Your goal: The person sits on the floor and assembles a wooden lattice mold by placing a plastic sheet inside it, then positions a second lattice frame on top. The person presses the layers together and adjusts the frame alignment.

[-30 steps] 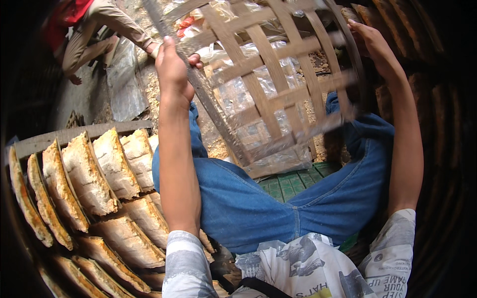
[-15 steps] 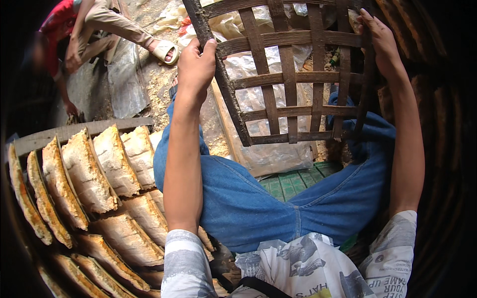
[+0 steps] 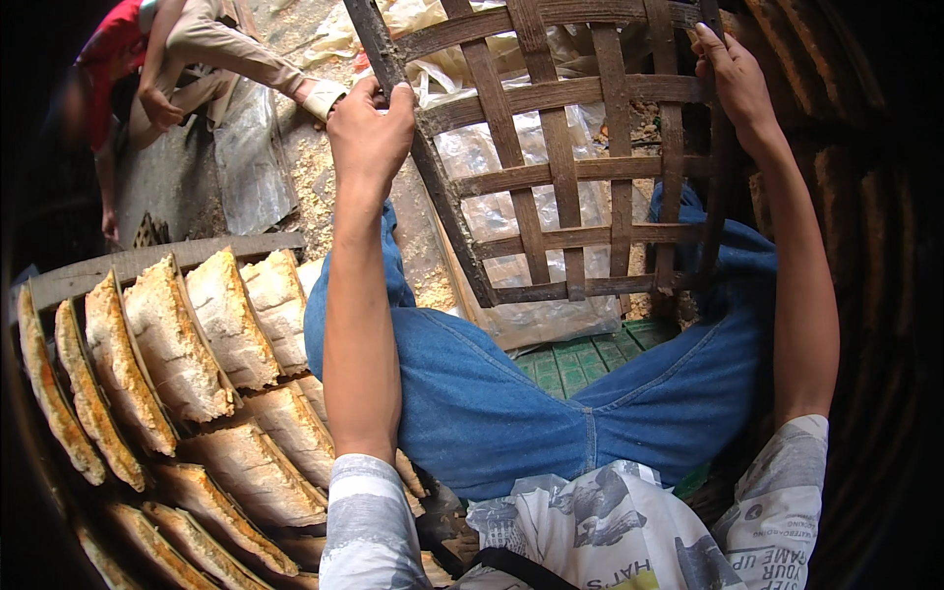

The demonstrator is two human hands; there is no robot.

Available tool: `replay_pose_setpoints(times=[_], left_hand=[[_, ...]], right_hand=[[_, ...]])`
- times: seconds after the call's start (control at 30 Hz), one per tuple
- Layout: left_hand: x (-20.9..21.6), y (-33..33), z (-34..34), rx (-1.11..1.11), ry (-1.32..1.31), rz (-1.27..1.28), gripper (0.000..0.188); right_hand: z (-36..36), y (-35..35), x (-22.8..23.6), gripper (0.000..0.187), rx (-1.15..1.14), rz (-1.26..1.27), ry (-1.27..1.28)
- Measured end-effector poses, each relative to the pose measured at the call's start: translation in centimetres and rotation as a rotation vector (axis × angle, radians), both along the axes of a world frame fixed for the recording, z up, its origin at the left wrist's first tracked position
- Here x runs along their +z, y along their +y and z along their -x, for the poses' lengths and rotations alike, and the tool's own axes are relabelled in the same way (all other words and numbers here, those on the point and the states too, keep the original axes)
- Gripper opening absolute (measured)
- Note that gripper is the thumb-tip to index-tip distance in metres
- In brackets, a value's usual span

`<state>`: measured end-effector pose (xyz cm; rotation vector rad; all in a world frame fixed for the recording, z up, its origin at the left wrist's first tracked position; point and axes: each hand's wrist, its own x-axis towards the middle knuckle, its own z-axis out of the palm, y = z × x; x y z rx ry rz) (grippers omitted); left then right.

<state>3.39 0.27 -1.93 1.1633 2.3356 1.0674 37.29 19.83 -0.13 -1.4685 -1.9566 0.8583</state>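
Between my hands hangs a dark woven lattice rack (image 3: 565, 172), made of flat crossing strips with a thicker frame at its sides. My left hand (image 3: 372, 128) is wrapped round the left side bar, thumb on the near face. On the opposite side, my right hand (image 3: 736, 84) pinches the right bar near the top of the view. The rack is tilted, with its lower edge above my knees, and its upper end runs out of the picture. Through its gaps, clear plastic sheeting (image 3: 492, 143) shows on the ground.
At the left, curved slabs with a pale crumbly coating (image 3: 162, 339) stand in rows behind a wooden edge (image 3: 167, 265). A green slatted surface (image 3: 600, 354) lies between my legs. Another person (image 3: 187, 59) crouches at the far left. More dark racks (image 3: 846, 226) stand at the right.
Both hands and the rack have shifted slightly left, and the rack's lower edge has dropped a little toward me. The other person's lowered arm has moved a little left.
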Motion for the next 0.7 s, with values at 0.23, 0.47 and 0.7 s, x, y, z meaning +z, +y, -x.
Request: replay_pose_setpoints(times=[0.23,0.47,0.7], left_hand=[[-1.3,0.3,1.1,0.067,-0.321,-0.216,0.028],[-0.3,0.1,0.6,0.047,-0.543,-0.263,0.026],[-0.2,0.3,-0.1,0.052,-0.500,-0.249,0.030]], right_hand=[[1.2,-1.1,0.4,0.040,-0.005,0.014,0.045],[0.7,-0.4,0.2,0.037,0.061,-0.002,0.186],[-0.1,-0.2,0.1,0.033,0.126,-0.106,0.304]])
